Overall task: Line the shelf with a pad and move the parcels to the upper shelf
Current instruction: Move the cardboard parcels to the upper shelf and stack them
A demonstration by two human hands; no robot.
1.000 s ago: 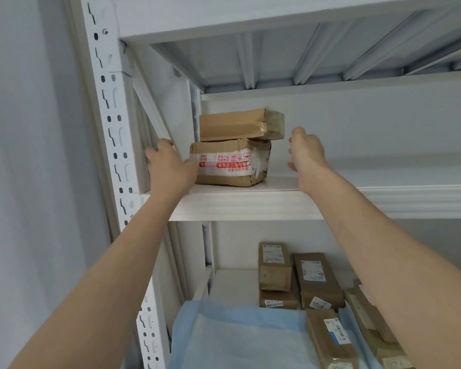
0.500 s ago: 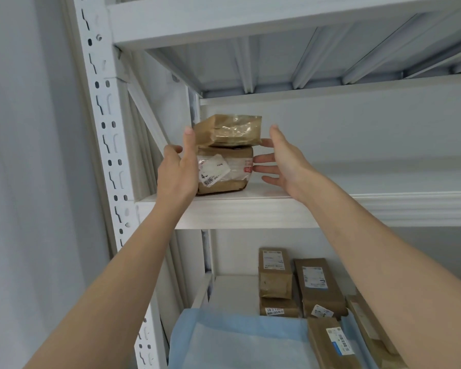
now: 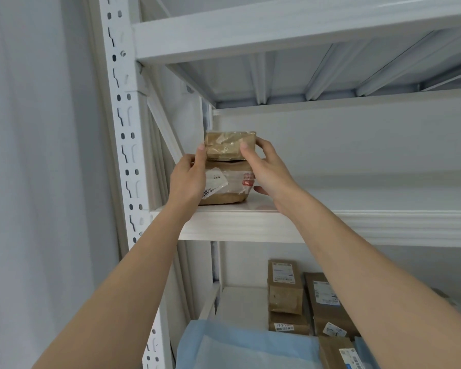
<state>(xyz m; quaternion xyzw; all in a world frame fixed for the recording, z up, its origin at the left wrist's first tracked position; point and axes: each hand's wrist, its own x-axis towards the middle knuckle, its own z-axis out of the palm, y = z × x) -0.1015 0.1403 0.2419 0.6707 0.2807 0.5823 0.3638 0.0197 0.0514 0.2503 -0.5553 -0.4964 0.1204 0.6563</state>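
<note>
Two brown parcels are stacked at the left end of the white upper shelf (image 3: 330, 225). The lower parcel (image 3: 225, 187) carries white labels and red-printed tape. The small top parcel (image 3: 228, 147), wrapped in clear tape, sits on it. My left hand (image 3: 188, 179) presses the stack's left side, thumb up on the top parcel. My right hand (image 3: 266, 169) holds the right side, thumb on the top parcel's front corner. Between them the two hands clamp the stack. On the lower shelf lies a light blue pad (image 3: 240, 347) with more brown parcels (image 3: 285, 288) behind it and to its right.
A white slotted upright post (image 3: 123, 129) stands left of the shelves, with a diagonal brace behind it. Another shelf (image 3: 277, 30) with ribbed underside spans overhead. A pale wall fills the left. The upper shelf extends bare to the right of the stack.
The stack has been turned so its narrow end faces me. Both hands closed in from apart and now clamp the two parcels from either side.
</note>
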